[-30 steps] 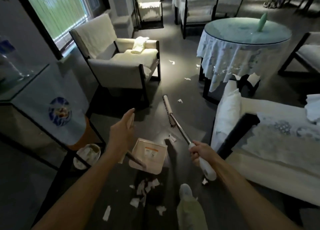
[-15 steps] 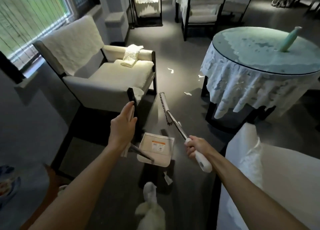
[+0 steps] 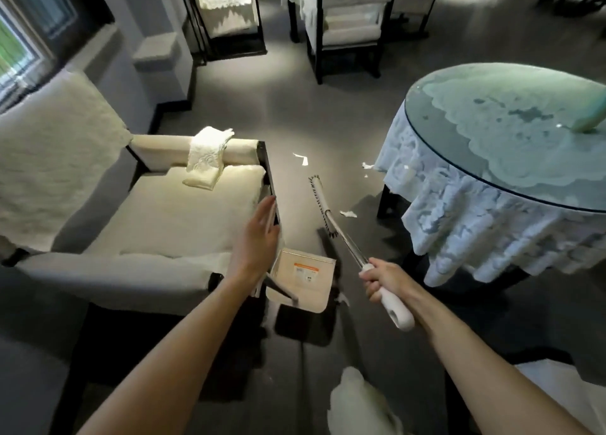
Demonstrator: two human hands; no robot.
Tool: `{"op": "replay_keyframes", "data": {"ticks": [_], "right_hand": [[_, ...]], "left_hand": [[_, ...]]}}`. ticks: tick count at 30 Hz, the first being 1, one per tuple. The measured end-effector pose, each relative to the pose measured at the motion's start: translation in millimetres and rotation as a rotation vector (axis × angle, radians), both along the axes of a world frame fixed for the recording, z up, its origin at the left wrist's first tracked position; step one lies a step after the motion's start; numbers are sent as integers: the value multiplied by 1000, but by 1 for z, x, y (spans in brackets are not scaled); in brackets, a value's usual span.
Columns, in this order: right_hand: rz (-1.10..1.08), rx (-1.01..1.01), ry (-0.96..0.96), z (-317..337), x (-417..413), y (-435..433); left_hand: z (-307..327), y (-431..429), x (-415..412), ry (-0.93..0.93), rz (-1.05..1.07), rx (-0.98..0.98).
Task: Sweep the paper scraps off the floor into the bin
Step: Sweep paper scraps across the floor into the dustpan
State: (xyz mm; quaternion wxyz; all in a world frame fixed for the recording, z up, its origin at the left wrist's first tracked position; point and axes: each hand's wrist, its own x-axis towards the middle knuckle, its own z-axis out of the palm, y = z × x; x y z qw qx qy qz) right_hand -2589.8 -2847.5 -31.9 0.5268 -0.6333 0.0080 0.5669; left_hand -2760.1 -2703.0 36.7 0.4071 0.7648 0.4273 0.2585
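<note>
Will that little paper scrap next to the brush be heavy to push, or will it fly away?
Probably very light: the paper scrap is thin and torn, so it may flutter rather than slide. It looks floppy, so the brush might fold it or ride over it.

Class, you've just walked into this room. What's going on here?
A person is sweeping up. The right hand grips the white handle of a broom, its brush head pointing ahead over the floor. The left hand holds the long handle of a dustpan beside the armchair. Paper scraps lie on the floor ahead, between the armchair and the round table. No scraps show in the dustpan, and no bin is in view.
</note>
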Motion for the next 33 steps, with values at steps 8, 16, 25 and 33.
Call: {"op": "replay_keyframes", "data": {"ticks": [8,16,25,33], "right_hand": [[-18,-37,13,-40,175,186],[-32,-109,7,-42,321,326],[-93,-188,-21,-61,439,440],[-49,-355,-168,-82,545,512]], "left_hand": [[-35,197,165,82,24,-17],[-56,340,294,133,-7,-38],[-97,475,395,273,-173,15],[-130,547,461,329,-297,-17]]}}
